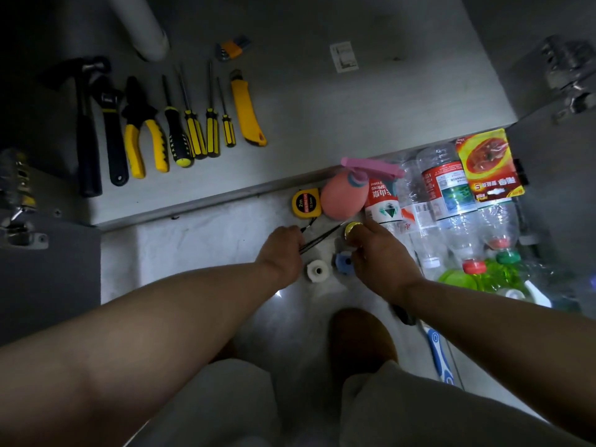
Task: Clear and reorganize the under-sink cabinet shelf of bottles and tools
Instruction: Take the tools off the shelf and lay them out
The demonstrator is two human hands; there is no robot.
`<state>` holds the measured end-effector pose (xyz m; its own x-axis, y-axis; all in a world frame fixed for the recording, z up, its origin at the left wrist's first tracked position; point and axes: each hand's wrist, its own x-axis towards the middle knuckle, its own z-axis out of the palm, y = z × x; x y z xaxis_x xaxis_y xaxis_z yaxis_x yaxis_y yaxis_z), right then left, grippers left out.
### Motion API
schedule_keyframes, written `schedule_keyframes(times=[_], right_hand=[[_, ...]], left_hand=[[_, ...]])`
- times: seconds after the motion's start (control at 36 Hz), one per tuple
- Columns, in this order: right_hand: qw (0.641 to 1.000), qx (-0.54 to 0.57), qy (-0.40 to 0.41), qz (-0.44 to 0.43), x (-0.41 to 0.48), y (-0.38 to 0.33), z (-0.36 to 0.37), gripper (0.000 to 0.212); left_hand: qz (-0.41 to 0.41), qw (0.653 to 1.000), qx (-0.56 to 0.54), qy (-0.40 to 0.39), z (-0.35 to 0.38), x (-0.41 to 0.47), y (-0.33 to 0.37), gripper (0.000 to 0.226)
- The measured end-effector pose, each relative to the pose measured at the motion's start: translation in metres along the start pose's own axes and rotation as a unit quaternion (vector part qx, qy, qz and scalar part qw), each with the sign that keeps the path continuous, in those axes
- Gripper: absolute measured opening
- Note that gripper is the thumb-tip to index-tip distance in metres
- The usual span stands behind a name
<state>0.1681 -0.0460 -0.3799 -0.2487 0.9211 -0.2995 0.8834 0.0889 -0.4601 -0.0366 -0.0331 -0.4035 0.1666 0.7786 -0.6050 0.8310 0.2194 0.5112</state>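
Yellow-and-black tools lay in a neat row on the cabinet shelf (322, 124): hammer (85, 124), wrench (111, 130), pliers (142, 130), screwdrivers (193, 130) and utility knife (246, 114), with a hex key set (233, 48) behind them. The bottles (448, 188) and a pink spray bottle (338, 198) lay on the floor (193, 246) just below the shelf edge, a tape measure (305, 203) beside them.

The left hand (283, 250) was clenched round the near ends of some thin black rods (322, 236). The right hand (377, 256) was bent over a yellow ring (352, 226) and a blue piece (342, 260); whether it grasped either I could not tell. A white roll (317, 270) lay loose between the hands.

The step appeared to be gathering the small bits for the shelf. It would go best if the rods were kept bundled and level so none slid out. Each small piece wanted a firm pinch before lifting, as round ones would likely roll. They belonged at the free end of the row, past the knife, clear of the tools already aligned.
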Motion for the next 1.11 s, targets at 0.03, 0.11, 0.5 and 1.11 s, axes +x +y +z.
schedule_keyframes(times=[0.03,0.11,0.5,1.11], right_hand=[[1.000,-0.001,-0.003,-0.004,-0.001,0.000,-0.001,0.023],[1.000,-0.005,-0.007,-0.015,-0.002,0.002,-0.003,0.023],[0.965,-0.033,-0.204,-0.164,0.021,-0.057,-0.062,0.020],[0.976,-0.147,-0.141,-0.075,0.165,-0.177,-0.093,0.056]], left_hand=[[-0.003,1.000,-0.015,-0.003,0.001,0.001,0.002,0.038],[0.007,0.998,-0.049,-0.025,0.001,0.001,0.007,0.042],[0.053,0.970,0.221,-0.085,-0.138,-0.059,0.022,0.040],[0.027,0.978,0.125,0.163,-0.200,-0.035,-0.028,0.067]])
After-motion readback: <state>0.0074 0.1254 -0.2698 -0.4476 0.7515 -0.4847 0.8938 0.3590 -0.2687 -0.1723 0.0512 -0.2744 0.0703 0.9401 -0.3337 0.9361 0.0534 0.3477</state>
